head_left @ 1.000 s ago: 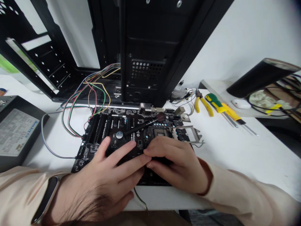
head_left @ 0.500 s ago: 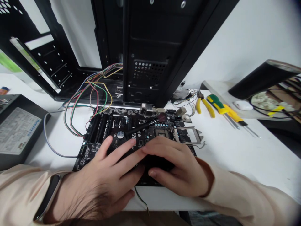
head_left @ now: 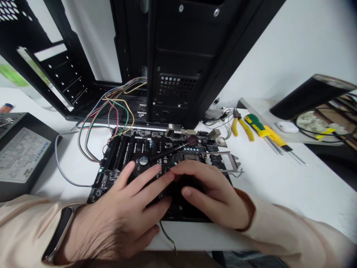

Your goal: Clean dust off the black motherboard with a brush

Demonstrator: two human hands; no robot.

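A black motherboard (head_left: 131, 143) lies flat on the white table, partly covered by both hands. My left hand (head_left: 134, 208) rests across its near left part with the fingers spread. Over the near middle, my right hand (head_left: 214, 190) arches with curved fingers, its thumb apart from the index finger. The right index fingertip meets or nearly meets a left fingertip. What lies under the right palm is in shadow. A brush (head_left: 173, 149) with dark bristles lies across the board beside a round coin battery (head_left: 143, 160). The metal socket frame (head_left: 230, 160) stands out at the right.
A black computer case (head_left: 178, 56) stands behind the board, with coloured wires (head_left: 117, 96) running out to it. To the left sits a power supply (head_left: 25, 149). Pliers (head_left: 242, 124), a green-and-yellow screwdriver (head_left: 259, 126) and another yellow-handled screwdriver (head_left: 277, 137) lie right.
My right thumb has shifted slightly right and up, showing more of the dark board under it. My left hand has stayed in place. The brush lies as before.
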